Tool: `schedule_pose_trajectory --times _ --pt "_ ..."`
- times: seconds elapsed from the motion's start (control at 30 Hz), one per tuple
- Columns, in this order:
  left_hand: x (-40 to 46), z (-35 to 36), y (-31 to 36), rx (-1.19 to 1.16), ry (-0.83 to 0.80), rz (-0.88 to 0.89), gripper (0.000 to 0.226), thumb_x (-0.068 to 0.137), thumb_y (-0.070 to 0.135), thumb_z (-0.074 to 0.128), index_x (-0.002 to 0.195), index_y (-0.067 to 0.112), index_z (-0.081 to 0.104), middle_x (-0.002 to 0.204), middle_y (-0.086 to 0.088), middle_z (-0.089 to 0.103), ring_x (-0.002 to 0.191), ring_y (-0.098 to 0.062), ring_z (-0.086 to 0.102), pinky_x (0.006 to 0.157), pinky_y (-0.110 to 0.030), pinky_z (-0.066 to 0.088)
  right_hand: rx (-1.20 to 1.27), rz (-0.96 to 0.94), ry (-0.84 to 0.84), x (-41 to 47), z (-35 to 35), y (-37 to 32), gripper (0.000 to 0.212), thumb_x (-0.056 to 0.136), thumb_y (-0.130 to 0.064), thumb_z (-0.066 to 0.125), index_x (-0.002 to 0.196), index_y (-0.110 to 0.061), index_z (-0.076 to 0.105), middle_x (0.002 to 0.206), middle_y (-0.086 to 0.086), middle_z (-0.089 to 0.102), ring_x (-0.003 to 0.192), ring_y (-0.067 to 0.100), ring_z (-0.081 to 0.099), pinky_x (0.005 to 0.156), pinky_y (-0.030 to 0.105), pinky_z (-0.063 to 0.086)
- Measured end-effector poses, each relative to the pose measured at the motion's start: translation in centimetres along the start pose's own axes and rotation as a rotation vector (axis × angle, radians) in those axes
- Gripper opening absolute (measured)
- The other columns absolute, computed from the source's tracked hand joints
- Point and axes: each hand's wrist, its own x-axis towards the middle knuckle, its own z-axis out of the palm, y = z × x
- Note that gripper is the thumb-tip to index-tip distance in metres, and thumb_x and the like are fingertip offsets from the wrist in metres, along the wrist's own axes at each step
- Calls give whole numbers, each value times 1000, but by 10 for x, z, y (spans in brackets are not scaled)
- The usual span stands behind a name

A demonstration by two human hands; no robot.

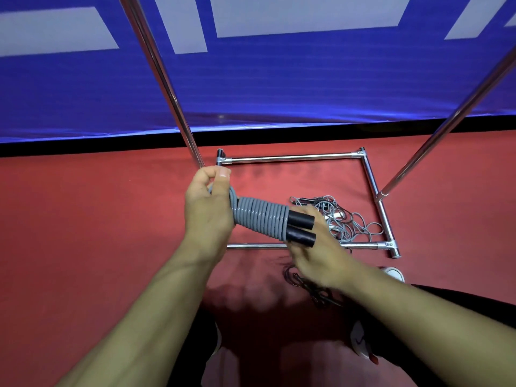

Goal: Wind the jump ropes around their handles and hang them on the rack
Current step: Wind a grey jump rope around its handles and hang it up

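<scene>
Above the rack base [301, 157], the left hand [208, 208] pinches the grey rope [259, 220] (tightly coiled); the right hand [315, 252] grips its black handles [301, 227].

A sports hall: red court floor [83, 219], blue banner [279, 88] and chrome rack [290, 157]

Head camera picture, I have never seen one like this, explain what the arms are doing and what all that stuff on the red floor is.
The camera sits on a person's head, looking down at their own bare arms. The left hand pinches the loose end of a grey jump rope coiled round two black handles; the right hand supports the handle ends, and its fingers are too blurred to read. Below stands a shiny metal tube rack, its base on the red floor. Inside that base lies a tangled pile of loose grey ropes; a thin dark cord lies nearer the person.
</scene>
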Motion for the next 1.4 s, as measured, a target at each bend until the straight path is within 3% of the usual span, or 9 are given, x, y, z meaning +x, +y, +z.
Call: schedule_pose_trajectory --times 0.1,0.27,0.37,0.53,0.83,1.03,1.2,1.3,1.4 --pt "3 -5 6 77 -82 89 16 95 27 52 79 25 55 53 13 46 51 -11 38 53 -30 34 -46 57 -100 10 -23 7 33 84 -20 46 110 -40 49 94 -23 33 95 5 32 108 51 27" --pt "-2 -6 10 371 -156 305 13 95 26 53 82 24 55 67 7 56 62 -14 52 63 -33 45 -132 143 41 23 -57 18 28 94 -24 39 113 -23 59 90 -9 52 96 17 45 117 41 15" --pt "-2 -5 5 471 -11 347 11 98 22 52 89 19 57 68 5 59 66 -19 56 68 -42 48 -107 176 39 21 -71 10 21 85 -7 54 99 -23 55 71 -6 49 80 14 40 85 35 43" --pt "-9 1 5 506 178 442 11 100 20 51 96 13 59 64 17 53 65 -16 51 64 -39 41 -68 198 -1 13 -63 -7 24 79 -12 58 88 -32 47 69 -4 58 64 12 45 58 33 36" --pt "7 4 -5 174 479 161 7 99 20 51 93 19 54 72 15 52 60 3 50 70 -23 41 876 617 203 5 -25 -34 12 98 -3 53 100 -14 55 81 0 72 69 9 67 71 20 53" --pt "8 6 -7 83 499 147 9 99 21 51 90 22 54 70 11 52 61 -5 50 68 -26 44 1395 807 144 9 -13 -32 13 99 0 46 92 -4 56 77 5 74 65 14 69 73 27 56" --pt "7 5 -6 39 476 143 11 99 20 50 89 23 55 74 11 53 66 -8 50 73 -28 45 1546 764 116 10 -5 -35 13 99 -2 43 90 -8 50 69 1 62 48 8 40 57 22 44" --pt "7 5 -6 4 452 119 14 97 24 51 85 31 53 73 9 53 67 -12 51 72 -36 46 1484 705 107 13 -5 -33 14 100 -5 42 94 -15 50 65 -3 45 51 7 28 61 27 19" --pt "4 8 -8 -49 433 69 10 94 31 51 84 30 54 72 6 54 66 -14 50 70 -39 47 1509 669 112 16 -6 -31 14 96 -33 50 97 -19 49 60 -4 30 50 8 22 67 38 8"
